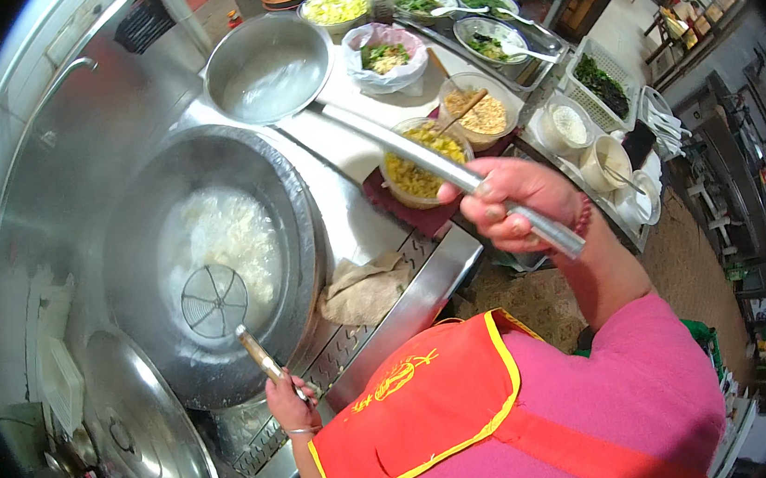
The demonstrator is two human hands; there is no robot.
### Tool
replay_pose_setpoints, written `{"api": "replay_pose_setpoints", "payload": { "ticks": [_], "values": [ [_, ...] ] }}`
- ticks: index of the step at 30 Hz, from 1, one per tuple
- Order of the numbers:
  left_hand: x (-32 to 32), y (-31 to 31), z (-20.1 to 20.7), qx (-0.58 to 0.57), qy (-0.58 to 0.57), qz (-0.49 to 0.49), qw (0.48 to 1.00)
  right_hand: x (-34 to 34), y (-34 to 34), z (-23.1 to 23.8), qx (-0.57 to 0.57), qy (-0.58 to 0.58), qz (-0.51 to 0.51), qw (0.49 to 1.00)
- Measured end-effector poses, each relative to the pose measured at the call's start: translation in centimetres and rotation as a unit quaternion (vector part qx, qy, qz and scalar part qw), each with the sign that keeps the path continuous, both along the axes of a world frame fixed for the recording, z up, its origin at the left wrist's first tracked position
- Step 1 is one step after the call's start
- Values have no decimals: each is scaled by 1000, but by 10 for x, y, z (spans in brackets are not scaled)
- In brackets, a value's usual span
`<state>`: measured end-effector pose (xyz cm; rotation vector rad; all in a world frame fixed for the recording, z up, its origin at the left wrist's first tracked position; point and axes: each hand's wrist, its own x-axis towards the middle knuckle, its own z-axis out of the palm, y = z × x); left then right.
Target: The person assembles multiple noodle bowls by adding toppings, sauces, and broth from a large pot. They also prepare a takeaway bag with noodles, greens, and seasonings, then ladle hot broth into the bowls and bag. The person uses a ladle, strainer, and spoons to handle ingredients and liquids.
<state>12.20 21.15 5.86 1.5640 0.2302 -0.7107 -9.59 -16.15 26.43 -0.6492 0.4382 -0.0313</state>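
My left hand point(288, 402) is closed round the wooden handle of a wire skimmer point(214, 301). Its round mesh head is in a large dark wok point(292, 188), at the near side of the bubbling, pale water. Whitish pieces of food point(248, 239) float there, too blurred by foam to name. With my right hand point(519, 201) I grip the long metal tube handle of a big steel ladle point(270, 72). The ladle's wide bowl is beyond the wok, with some cloudy liquid in it. Whether the bowl rests on the counter I cannot tell.
A folded cloth point(365, 289) lies right of the wok; a steel lid point(146, 423) leans at lower left. Beyond my right hand are a tub of yellow chopped food point(427, 164), a tub of chopped nuts or similar point(482, 112), and several bowls of greens point(491, 39).
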Motion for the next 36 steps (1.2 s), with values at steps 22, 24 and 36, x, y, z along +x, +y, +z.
{"api": "replay_pose_setpoints", "payload": {
  "ticks": [22, 24, 36],
  "values": [
    [-59, -50, -43, 133, -26, 101, 986, -7, -326, -26, -226, 213, -261, 914],
    [-59, -50, -45, 153, -34, 107, 982, -3, -340, -32, -237, 212, -255, 913],
    [-60, -54, -44, 166, -48, 102, 980, 6, -382, -42, -242, 199, -284, 906]
  ]
}}
